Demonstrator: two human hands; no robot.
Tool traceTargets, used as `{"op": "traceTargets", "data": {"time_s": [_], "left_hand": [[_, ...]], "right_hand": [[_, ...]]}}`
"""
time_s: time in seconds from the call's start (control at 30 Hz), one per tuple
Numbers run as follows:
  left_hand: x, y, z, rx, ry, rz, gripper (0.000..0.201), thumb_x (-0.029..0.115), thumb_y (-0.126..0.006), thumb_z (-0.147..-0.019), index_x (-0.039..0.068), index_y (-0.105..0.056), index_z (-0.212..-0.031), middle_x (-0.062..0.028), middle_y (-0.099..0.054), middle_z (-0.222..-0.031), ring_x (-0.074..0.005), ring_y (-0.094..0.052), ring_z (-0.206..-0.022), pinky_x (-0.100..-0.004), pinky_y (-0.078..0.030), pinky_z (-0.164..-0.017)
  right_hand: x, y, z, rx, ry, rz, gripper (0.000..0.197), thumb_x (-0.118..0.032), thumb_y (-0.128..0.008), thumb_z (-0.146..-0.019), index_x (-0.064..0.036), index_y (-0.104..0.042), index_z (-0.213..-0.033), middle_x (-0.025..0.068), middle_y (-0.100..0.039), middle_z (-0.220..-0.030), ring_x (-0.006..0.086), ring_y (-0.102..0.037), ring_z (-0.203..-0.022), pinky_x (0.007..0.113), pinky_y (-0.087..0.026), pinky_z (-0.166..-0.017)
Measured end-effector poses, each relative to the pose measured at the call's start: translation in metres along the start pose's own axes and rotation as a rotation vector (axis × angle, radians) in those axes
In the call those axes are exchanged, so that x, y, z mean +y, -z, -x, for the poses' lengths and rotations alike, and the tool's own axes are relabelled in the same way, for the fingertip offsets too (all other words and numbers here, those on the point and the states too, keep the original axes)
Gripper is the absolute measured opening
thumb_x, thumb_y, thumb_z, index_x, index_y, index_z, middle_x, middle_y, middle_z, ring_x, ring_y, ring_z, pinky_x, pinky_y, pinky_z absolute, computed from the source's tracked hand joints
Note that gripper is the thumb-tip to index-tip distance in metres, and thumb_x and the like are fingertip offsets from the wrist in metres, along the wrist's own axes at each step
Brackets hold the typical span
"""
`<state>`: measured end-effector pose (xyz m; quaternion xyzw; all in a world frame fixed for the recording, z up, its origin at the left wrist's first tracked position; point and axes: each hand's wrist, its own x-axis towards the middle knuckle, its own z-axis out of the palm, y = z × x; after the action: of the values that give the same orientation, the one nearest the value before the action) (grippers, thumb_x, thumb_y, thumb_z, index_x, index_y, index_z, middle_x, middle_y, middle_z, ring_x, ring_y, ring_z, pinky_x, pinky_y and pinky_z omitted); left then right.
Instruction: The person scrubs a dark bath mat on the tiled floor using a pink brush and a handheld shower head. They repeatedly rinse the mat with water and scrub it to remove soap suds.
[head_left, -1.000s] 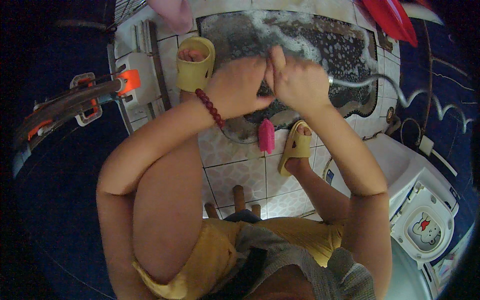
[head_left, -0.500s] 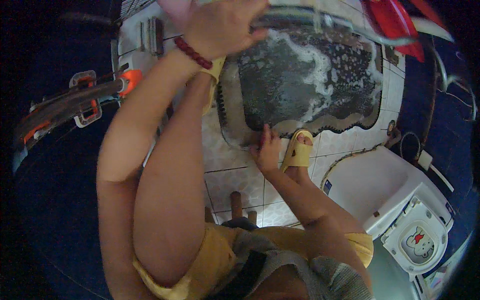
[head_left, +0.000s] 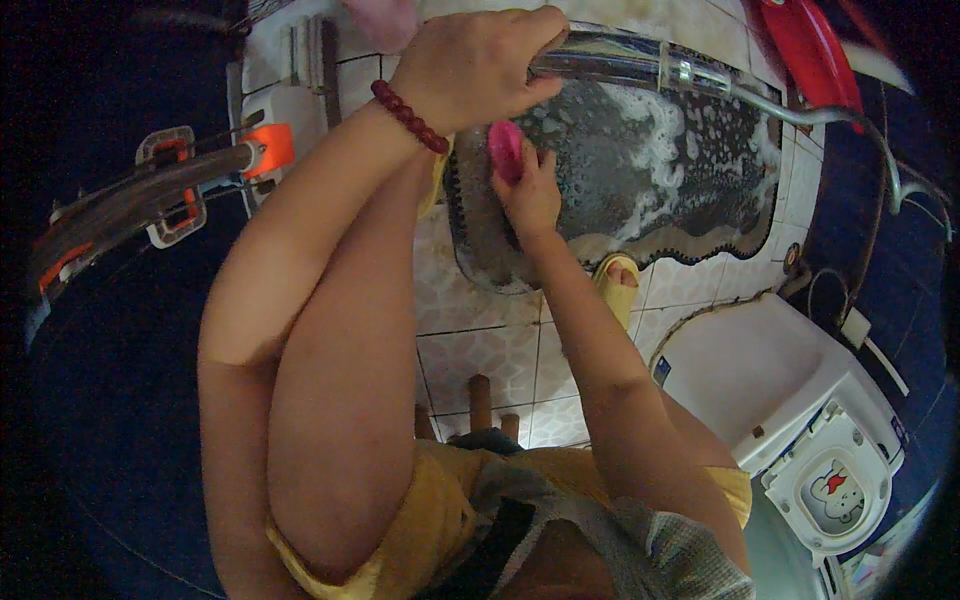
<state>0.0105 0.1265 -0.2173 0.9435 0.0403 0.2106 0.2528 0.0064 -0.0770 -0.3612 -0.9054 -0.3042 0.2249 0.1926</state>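
My left hand [head_left: 478,62], with a dark red beaded bracelet [head_left: 410,117] at its wrist, is closed round the end of a shiny, partly clear shower handle [head_left: 625,62] with a grey hose [head_left: 800,114] running off to the right. Below it, my right hand [head_left: 532,205] grips a bright pink scrubbing brush [head_left: 508,153]; its bristles are hidden. The brush is over the left part of a dark grey mat [head_left: 600,150] with a scalloped edge. White suds and water lie across the mat's middle and right.
My feet, in yellow slippers [head_left: 618,292], stand by the mat on pale floor tiles [head_left: 480,355]. A white squat toilet or basin [head_left: 740,365] lies at the right, near a seat with a cartoon bear [head_left: 835,490]. A red plastic thing [head_left: 815,55] is at the upper right.
My right hand has moved up from the mat's lower edge onto its left part, and the pink brush shows now. My left hand and the shower handle have shifted slightly right and down.
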Motion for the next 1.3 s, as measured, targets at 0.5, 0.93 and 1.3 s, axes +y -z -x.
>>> {"op": "traceTargets", "data": {"time_s": [0.5,0.93,1.3], "left_hand": [[-0.009,0.003,0.014,-0.028,0.052,0.079,0.038,0.022,-0.068,-0.068,0.007,-0.050,-0.097,-0.0111,-0.059,-0.078,-0.0300,-0.059,-0.074,-0.0378,-0.048,-0.063],[-0.010,-0.004,0.018,-0.046,0.081,0.075,0.038,0.022,-0.068,-0.067,0.008,-0.050,-0.098,-0.0106,-0.059,-0.077,-0.0303,-0.059,-0.070,-0.0378,-0.047,-0.062],[-0.002,0.004,0.018,-0.082,0.067,0.005,0.047,0.021,-0.071,-0.065,0.008,-0.051,-0.105,-0.0130,-0.060,-0.079,-0.0299,-0.059,-0.072,-0.0373,-0.047,-0.064]], "right_hand": [[0.000,-0.034,0.057,-0.109,0.133,0.096,0.067,-0.027,-0.072,-0.062,-0.0142,-0.044,-0.121,0.0231,-0.042,-0.119,0.0370,-0.057,-0.088,0.041,-0.051,-0.066],[0.013,-0.013,-0.007,0.353,0.157,0.226,0.058,-0.031,-0.071,-0.061,-0.0157,-0.052,-0.113,0.0158,-0.049,-0.102,0.0368,-0.045,-0.092,0.045,-0.038,-0.078],[0.205,0.059,-0.017,0.301,0.150,-0.012,0.050,-0.016,-0.072,-0.066,-0.0076,-0.052,-0.112,0.0180,-0.046,-0.103,0.0347,-0.047,-0.097,0.039,-0.043,-0.079]]}}
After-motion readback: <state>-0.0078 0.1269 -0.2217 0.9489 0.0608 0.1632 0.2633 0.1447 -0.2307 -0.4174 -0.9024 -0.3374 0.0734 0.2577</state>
